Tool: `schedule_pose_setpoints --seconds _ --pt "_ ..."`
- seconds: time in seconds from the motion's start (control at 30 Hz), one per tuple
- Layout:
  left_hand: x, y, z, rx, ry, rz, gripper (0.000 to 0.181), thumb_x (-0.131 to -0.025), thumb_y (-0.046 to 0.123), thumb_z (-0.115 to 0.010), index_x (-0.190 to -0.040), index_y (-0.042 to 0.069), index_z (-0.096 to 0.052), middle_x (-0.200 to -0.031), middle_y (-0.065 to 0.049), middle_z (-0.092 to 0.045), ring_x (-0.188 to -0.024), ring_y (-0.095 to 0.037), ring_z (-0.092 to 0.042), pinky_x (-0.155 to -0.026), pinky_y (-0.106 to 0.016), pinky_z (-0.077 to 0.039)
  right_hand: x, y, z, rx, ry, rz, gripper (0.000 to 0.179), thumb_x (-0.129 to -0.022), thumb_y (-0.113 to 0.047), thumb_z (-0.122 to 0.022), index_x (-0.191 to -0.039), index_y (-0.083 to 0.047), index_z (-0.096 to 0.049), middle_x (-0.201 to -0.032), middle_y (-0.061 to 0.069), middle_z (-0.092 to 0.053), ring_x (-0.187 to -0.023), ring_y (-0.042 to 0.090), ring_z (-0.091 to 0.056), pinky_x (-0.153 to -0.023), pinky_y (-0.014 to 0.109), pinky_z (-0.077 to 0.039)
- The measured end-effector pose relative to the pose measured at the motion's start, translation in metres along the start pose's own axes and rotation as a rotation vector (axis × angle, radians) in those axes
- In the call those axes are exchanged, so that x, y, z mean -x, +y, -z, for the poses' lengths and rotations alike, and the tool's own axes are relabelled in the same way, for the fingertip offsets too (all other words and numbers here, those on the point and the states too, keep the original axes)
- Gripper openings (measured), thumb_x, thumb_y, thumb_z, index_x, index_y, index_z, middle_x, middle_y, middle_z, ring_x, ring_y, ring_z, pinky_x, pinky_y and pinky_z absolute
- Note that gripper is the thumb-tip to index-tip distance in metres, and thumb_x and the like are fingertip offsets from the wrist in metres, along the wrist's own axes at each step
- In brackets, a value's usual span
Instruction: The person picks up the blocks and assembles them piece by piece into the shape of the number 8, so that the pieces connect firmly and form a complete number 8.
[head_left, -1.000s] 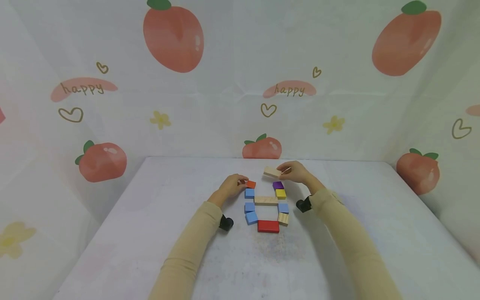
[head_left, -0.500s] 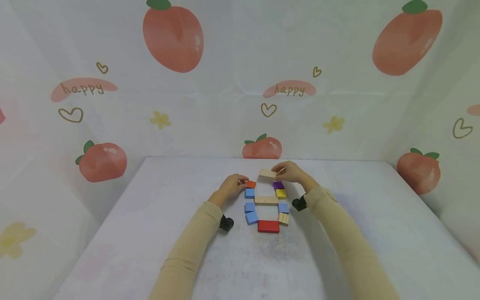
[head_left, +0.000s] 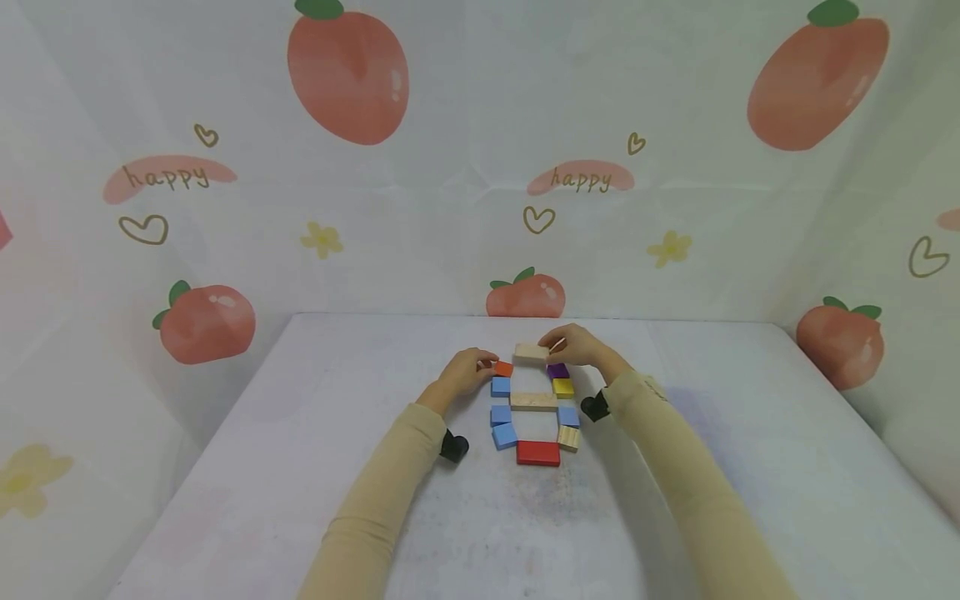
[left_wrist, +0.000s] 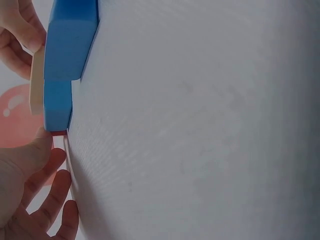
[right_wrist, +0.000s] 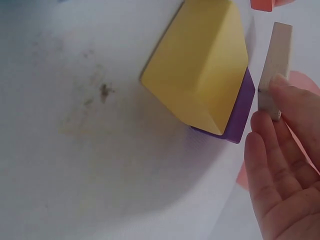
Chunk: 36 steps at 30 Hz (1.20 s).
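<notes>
In the head view my right hand pinches one end of a plain wooden block between thumb and fingers. That block spans the gap at the far end of the block outline, just beyond a purple block. Whether it touches the table I cannot tell. My left hand holds the left end of a small orange-red block with thumb and index fingertip, the other fingers spread loosely. In the right wrist view the thumb lies on the wooden block; a yellow block stands closer to that camera.
Blue blocks line the left side. A second wooden block crosses the middle, and a red block closes the near end. On the right are a blue block and a striped wooden one. A printed curtain hangs behind.
My right hand has moved left and slightly nearer, bringing the wooden block from above right into line between the orange-red and purple blocks. My left hand has stayed in place.
</notes>
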<state>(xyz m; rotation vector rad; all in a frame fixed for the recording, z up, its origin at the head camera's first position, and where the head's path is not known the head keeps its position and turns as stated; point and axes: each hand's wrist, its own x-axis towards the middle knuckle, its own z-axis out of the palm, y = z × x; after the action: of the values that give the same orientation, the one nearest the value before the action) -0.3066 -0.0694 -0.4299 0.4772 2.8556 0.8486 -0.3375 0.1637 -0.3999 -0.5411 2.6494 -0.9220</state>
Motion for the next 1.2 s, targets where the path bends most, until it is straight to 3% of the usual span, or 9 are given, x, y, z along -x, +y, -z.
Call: schedule_pose_setpoints --seconds 1.2 --pt "0.0049 0.0048 0.0022 0.01 -0.008 0.014 0.031 -0.092 0.015 -0.057 -0.123 0.009 -0.06 -0.112 -0.012 -0.063 -0.099 -0.023 -0.056 -0.092 -0.035 -0.047 -0.0048 -0.0057 -0.0041 0.036 -0.061 -0.059 0.032 -0.087 -0.007 -0.062 -0.117 0.002 -0.061 -0.12 0.02 -0.061 -0.111 0.033 -0.059 -0.094 0.04 -0.049"
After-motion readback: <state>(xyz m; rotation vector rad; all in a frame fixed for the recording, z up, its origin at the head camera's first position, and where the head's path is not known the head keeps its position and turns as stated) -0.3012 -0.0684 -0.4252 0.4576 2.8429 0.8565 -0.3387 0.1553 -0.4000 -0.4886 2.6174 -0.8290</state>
